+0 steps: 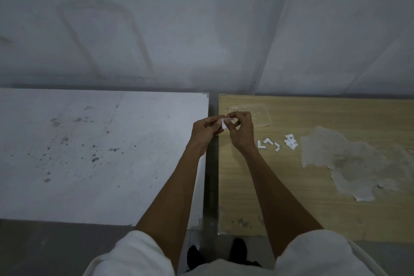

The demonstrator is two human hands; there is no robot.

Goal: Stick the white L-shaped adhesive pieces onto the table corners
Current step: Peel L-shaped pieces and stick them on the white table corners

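A white L-shaped adhesive piece (224,123) is pinched between the left hand (205,130) and right hand (240,129). It is held by curled fingertips over the gap between the tables.

The place looks like a bare, dim workroom or storeroom rather than a furnished home. Two plain tables stand side by side against a stained grey wall (156,29) at the far side: a white table (89,163) on the left, spotted with dark marks, and a wood-grain table (291,204) on the right, its surface peeled away in a large pale patch (349,163). A narrow gap (211,175) separates them, and the near floor (44,248) is plain grey.
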